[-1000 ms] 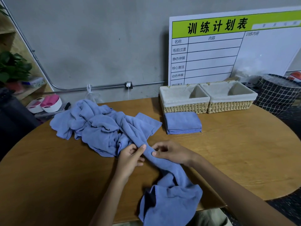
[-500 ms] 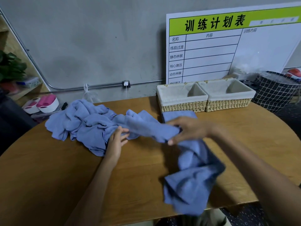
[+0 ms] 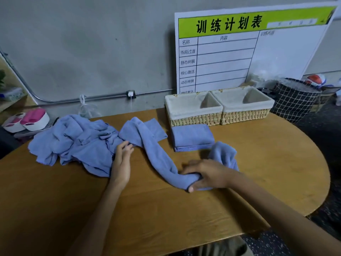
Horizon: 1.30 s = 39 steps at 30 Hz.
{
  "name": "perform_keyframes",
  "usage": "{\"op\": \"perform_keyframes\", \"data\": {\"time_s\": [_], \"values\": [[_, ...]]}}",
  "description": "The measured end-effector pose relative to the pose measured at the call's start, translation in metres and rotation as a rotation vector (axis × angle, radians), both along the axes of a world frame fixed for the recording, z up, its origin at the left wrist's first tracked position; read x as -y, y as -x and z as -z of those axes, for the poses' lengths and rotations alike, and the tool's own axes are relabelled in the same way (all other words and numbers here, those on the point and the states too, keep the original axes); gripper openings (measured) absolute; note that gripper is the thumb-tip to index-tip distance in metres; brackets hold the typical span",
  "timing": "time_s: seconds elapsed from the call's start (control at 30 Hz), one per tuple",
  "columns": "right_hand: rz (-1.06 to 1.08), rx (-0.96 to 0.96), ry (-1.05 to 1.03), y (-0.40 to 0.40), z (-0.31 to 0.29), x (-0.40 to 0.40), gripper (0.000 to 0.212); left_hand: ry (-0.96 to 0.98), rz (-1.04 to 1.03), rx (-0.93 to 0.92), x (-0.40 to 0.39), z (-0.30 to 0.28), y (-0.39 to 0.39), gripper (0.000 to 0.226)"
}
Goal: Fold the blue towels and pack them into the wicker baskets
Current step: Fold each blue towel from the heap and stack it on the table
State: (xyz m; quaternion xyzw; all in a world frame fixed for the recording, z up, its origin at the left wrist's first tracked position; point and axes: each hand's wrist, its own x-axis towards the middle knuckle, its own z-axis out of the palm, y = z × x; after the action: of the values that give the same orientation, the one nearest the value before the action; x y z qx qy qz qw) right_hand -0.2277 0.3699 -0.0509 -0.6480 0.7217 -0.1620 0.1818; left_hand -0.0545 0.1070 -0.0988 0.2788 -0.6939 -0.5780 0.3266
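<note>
A long bunched blue towel (image 3: 156,154) lies stretched across the round wooden table (image 3: 184,215). My right hand (image 3: 206,174) grips its near end, fingers curled round the cloth. My left hand (image 3: 121,163) rests open at the edge of the crumpled pile of blue towels (image 3: 73,141) on the left. One folded blue towel (image 3: 191,136) lies flat in front of the left wicker basket (image 3: 193,115). The right wicker basket (image 3: 245,108) stands beside it. Both baskets have white liners and hold nothing.
A white board with a green header (image 3: 249,50) leans on the wall behind the baskets. A black checked bin (image 3: 295,100) stands off the table to the right. White and pink bowls (image 3: 27,120) sit on the far left.
My right hand has brought the towel down from mid-air onto the table nearer to me and to the right. My left hand has let go and now lies by the pile.
</note>
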Motion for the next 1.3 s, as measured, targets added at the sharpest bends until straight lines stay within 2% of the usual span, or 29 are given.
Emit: {"op": "perform_keyframes", "data": {"time_s": [0.07, 0.17, 0.4, 0.57, 0.73, 0.77, 0.8, 0.87, 0.93, 0.97, 1.0, 1.07, 1.2, 1.3], "values": [[0.062, 0.092, 0.081, -0.001, 0.01, -0.006, 0.041, 0.156, -0.021, 0.095, 0.016, 0.011, -0.011, 0.064], [0.051, 0.155, 0.125, -0.001, 0.011, -0.006, 0.037, 0.198, -0.05, 0.157, 0.04, 0.007, -0.005, 0.068], [0.086, 0.27, 0.118, -0.001, 0.008, -0.006, 0.032, 0.232, -0.056, 0.164, 0.088, 0.007, 0.032, 0.038], [0.027, 0.285, 0.102, -0.007, 0.011, -0.012, 0.03, 0.188, -0.065, 0.21, 0.129, 0.025, 0.055, 0.038], [-0.013, 0.267, 0.117, -0.02, 0.022, -0.026, 0.032, 0.099, -0.057, 0.244, 0.108, 0.011, 0.052, 0.06], [-0.015, 0.262, 0.123, -0.021, 0.023, -0.027, 0.032, 0.122, -0.048, 0.235, 0.095, 0.006, 0.049, 0.058], [-0.013, 0.256, 0.126, -0.022, 0.022, -0.027, 0.032, 0.193, -0.029, 0.24, 0.08, 0.002, 0.042, 0.049], [-0.011, 0.239, 0.122, -0.024, 0.02, -0.025, 0.032, 0.564, 0.024, 0.242, 0.043, -0.008, 0.028, 0.039], [-0.005, 0.216, 0.115, -0.025, 0.02, -0.022, 0.032, 0.976, 0.187, 0.239, 0.008, -0.013, 0.018, 0.043], [-0.003, 0.202, 0.11, -0.026, 0.02, -0.022, 0.033, 1.098, 0.299, 0.273, -0.004, -0.01, 0.014, 0.045], [-0.001, 0.185, 0.105, -0.027, 0.019, -0.022, 0.034, 1.169, 0.39, 0.327, -0.014, -0.008, 0.011, 0.045], [0.031, 0.144, 0.101, -0.027, 0.017, -0.024, 0.039, 1.184, 0.475, 0.394, -0.02, 0.0, 0.003, 0.043], [0.193, -0.11, 0.118, 0.001, 0.012, -0.041, 0.065, 1.337, 0.38, 0.403, -0.012, -0.006, -0.027, 0.042], [0.338, -0.263, 0.081, 0.034, 0.015, -0.062, 0.069, 1.339, 0.437, 0.448, -0.014, -0.015, -0.057, 0.043]]}}
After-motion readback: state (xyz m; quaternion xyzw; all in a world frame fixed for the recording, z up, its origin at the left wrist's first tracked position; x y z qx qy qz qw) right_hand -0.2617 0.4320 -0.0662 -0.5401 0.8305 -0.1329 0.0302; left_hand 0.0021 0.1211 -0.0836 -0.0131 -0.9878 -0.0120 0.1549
